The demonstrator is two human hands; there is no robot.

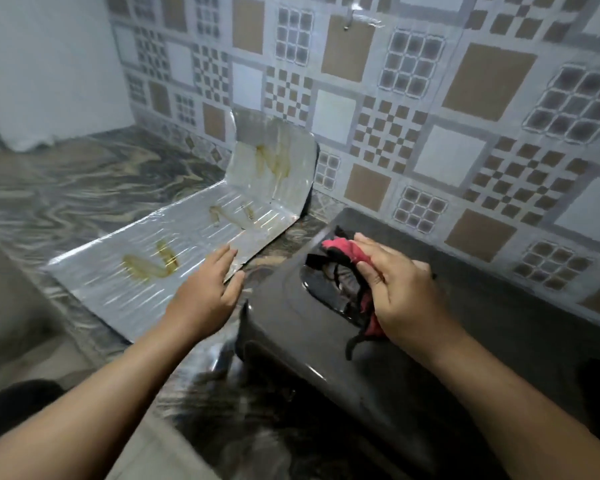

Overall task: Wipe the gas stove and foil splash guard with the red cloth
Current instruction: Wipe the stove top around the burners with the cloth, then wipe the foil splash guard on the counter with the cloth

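Note:
The black gas stove (378, 358) sits on the counter at lower right, its top glossy. My right hand (406, 292) is shut on the red cloth (343, 252), which has black trim, and holds it bunched over the burner hollow on the stove top. The silver foil splash guard (187, 237) lies flat on the counter left of the stove, its far end bent up against the wall, with yellow-brown grease stains on it. My left hand (207, 289) hovers open, fingers spread, over the near right edge of the foil, beside the stove's left side.
The marbled grey counter (84, 181) stretches to the left and back. A patterned tile wall (430, 116) rises right behind the stove and foil. A small hook (350, 19) hangs on the wall. A plain white wall (49, 64) stands at the far left.

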